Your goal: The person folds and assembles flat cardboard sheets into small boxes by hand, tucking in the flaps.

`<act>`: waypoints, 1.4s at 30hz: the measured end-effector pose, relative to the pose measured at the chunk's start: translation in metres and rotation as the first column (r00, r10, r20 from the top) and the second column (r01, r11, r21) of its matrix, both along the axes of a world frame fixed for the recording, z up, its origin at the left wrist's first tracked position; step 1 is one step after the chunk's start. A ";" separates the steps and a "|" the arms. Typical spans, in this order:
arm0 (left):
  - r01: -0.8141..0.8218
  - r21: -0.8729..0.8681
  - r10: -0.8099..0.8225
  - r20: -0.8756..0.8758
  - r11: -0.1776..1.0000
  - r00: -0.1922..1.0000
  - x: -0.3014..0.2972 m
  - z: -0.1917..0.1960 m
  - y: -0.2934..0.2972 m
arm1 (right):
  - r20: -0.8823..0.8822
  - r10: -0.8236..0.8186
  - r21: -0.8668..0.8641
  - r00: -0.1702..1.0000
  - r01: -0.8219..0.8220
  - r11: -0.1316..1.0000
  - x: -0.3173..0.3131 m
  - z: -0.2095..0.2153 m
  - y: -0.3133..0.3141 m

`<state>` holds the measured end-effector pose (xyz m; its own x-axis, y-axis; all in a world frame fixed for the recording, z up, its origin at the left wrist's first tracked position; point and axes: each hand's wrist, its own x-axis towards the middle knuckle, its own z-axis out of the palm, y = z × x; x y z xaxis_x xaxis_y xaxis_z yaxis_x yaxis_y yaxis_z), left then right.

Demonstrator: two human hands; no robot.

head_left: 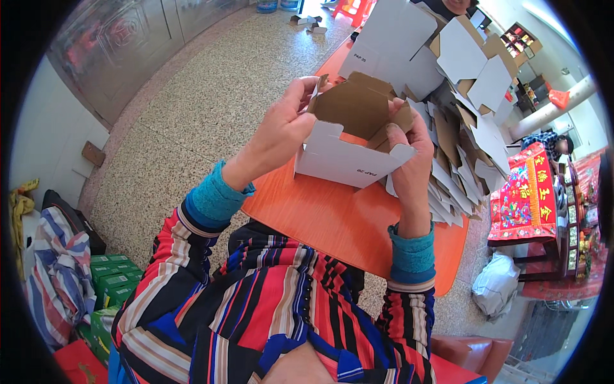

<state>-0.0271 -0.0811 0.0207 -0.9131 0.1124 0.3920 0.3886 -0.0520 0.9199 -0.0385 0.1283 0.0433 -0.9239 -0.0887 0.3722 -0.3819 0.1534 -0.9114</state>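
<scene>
Between my hands a cardboard box (342, 157), white outside and brown inside, stands partly folded on the orange table (320, 217). Its upper side gapes, with flaps sticking up, and a bit of orange tabletop shows through it. My left hand (291, 121) is closed on the left end, fingers around a raised flap. At the right end my right hand (412, 150) pinches a corner flap between thumb and fingers. A big heap of flattened white-and-brown cartons (451, 153) lies just beyond my right hand.
Larger white cardboard pieces (390, 45) stand at the table's far side, with a person (457, 5) behind them. Green boxes (115, 281) and a striped bag (57, 269) lie at left. A red embroidered cloth (524, 198) and white sack (497, 285) are at right.
</scene>
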 end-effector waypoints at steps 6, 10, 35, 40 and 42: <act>0.217 0.421 -0.281 0.096 0.881 0.955 -0.008 -0.012 0.001 | -0.007 0.016 -0.035 1.000 -0.016 0.999 0.000 0.002 -0.001; 0.300 0.313 -0.319 0.011 0.901 0.948 -0.007 -0.014 -0.003 | 0.004 0.020 -0.041 1.000 -0.020 0.999 -0.001 0.002 0.000; -0.065 -0.050 0.065 -0.013 0.997 0.998 0.003 -0.006 0.010 | 0.029 -0.016 -0.058 0.999 0.018 0.998 0.001 -0.008 -0.009; -0.100 -0.262 0.053 -0.180 0.960 0.982 0.005 0.001 0.008 | -0.103 -0.034 0.162 0.994 0.051 0.985 0.005 -0.005 -0.006; -0.155 -0.384 0.037 -0.297 0.910 0.954 0.004 0.002 0.006 | -0.181 -0.009 0.216 0.983 0.049 0.975 0.006 -0.005 -0.004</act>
<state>-0.0228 -0.0754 0.0227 -0.7885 0.2301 0.5704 0.6141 0.3467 0.7090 -0.0327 0.1240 0.0382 -0.8480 -0.1601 0.5052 -0.5271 0.3547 -0.7723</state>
